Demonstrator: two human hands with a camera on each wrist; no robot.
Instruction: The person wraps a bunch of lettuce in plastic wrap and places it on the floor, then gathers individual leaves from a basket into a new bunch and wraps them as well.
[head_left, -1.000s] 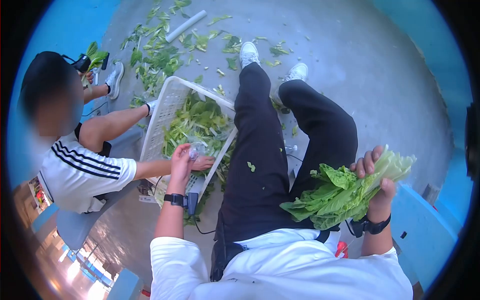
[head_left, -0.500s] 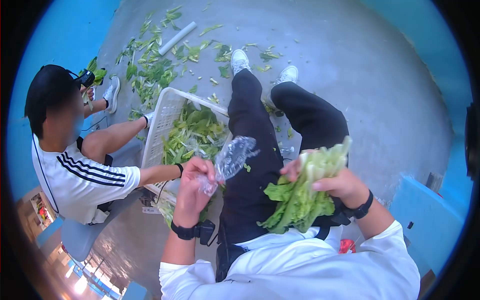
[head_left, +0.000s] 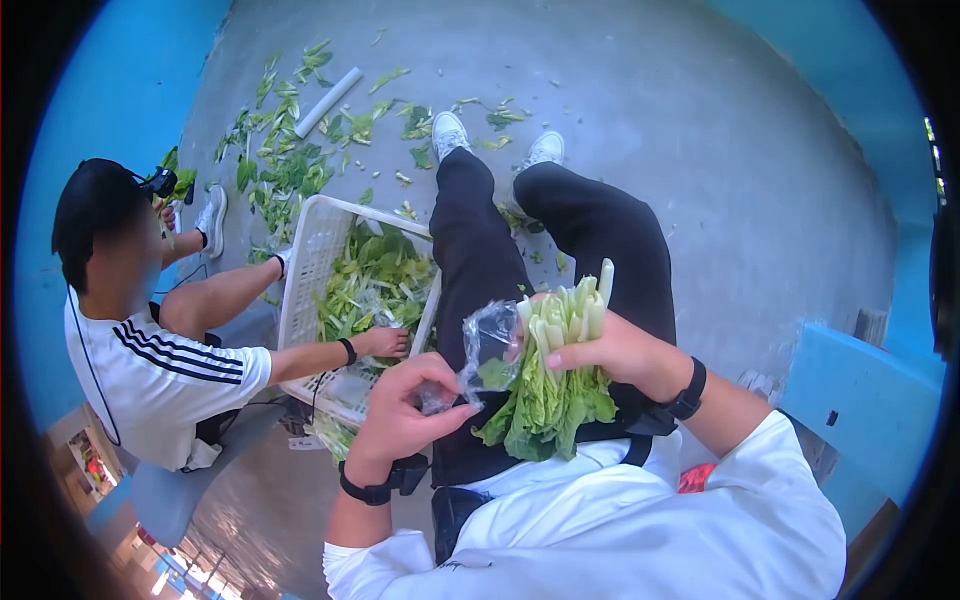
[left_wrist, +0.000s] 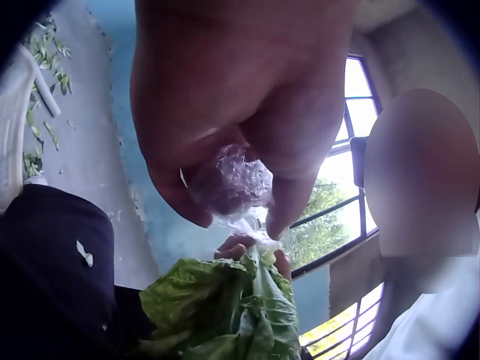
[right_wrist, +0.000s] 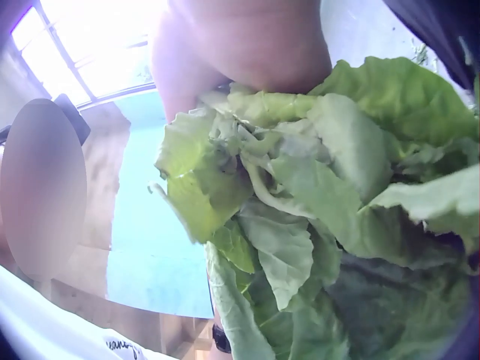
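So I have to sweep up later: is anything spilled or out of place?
Yes. Torn green leaves and a pale stalk lie scattered over the concrete floor beyond the white crate, outside it.

Daylight fills the head view evenly, with soft, weak shadows on the grey floor [head_left: 760,180], and its fisheye lens bends the blue walls [head_left: 110,90] into curves and leaves a black vignette around the frame. In both wrist views the windows [left_wrist: 352,157] blow out to white glare behind the scene, so the left hand [left_wrist: 240,105] reads as a dim, backlit, out-of-focus mass close to the lens. The right wrist view is similarly soft: the leafy greens [right_wrist: 330,225] nearest the camera are blurred, glowing where light passes through them and darkening toward the lower right corner.
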